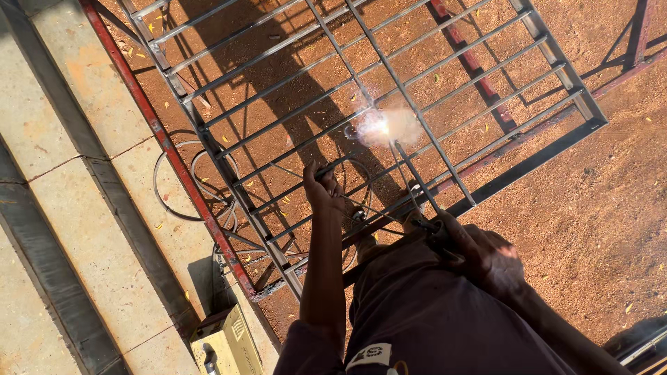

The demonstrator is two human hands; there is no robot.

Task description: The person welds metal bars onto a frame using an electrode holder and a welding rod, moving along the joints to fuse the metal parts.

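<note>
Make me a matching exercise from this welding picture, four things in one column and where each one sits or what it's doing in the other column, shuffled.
Things:
1. left hand
2. right hand
3. welding arc
4. yellow welding machine

Places or states:
A. glowing bright with smoke on a grille bar
B. on the ground at the bottom left, beside the concrete steps
C. gripping a bar of the metal grille
D. holding the electrode holder with its rod pointed at the grille

Pairs: 1-C, 2-D, 3-A, 4-B
</note>
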